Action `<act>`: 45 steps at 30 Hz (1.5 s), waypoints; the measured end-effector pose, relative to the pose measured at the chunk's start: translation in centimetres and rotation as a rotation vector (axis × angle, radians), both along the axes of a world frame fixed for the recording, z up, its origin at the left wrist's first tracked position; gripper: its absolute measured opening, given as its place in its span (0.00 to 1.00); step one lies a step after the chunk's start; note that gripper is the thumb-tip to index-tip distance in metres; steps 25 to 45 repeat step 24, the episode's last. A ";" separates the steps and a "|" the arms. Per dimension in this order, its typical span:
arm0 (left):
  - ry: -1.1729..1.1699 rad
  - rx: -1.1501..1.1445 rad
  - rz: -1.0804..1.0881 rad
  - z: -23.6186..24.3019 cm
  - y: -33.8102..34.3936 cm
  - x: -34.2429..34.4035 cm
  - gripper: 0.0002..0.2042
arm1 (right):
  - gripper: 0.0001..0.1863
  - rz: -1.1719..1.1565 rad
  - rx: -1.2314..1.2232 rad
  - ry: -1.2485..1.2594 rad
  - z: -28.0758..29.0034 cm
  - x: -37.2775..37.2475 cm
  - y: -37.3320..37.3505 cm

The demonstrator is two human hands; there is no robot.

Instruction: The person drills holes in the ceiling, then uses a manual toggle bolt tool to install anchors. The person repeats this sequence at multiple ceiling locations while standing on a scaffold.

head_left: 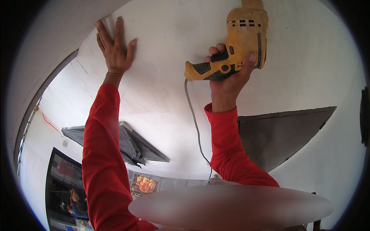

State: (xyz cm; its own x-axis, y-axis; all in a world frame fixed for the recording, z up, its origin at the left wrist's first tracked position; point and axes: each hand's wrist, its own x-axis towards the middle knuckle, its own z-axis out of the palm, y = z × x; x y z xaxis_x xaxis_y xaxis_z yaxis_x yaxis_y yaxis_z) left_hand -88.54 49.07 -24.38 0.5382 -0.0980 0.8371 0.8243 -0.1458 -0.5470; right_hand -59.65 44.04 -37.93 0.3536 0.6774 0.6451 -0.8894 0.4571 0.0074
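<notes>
Both arms, in red sleeves, reach up along a pale, smooth surface. My left hand lies against it with fingers spread, close to a corner edge, and holds nothing. A yellow and black power drill is in my right hand, whose fingers and thumb wrap around its body by the handle and trigger. The drill's front end reaches the top rim of the picture, so its tip is out of sight. From the end of the handle a grey cord hangs down past my right sleeve.
Below the drill, a dark grey panel or recess with a slanted edge sits in the pale surface. A grey, cloth-draped slab shows behind my left forearm. A dark-framed opening or glass, a colourful picture and a thin red wire are lower left.
</notes>
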 end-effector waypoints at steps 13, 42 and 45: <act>-0.013 0.004 -0.016 0.0 0.3 -0.2 0.38 | 0.20 -0.014 0.074 0.003 0.1 -0.4 0.4; -0.016 0.011 -0.026 0.0 0.4 -0.2 0.38 | 0.26 0.043 0.180 -0.015 0.9 0.7 1.7; -0.016 0.011 -0.026 0.0 0.4 -0.2 0.38 | 0.26 0.043 0.180 -0.015 0.9 0.7 1.7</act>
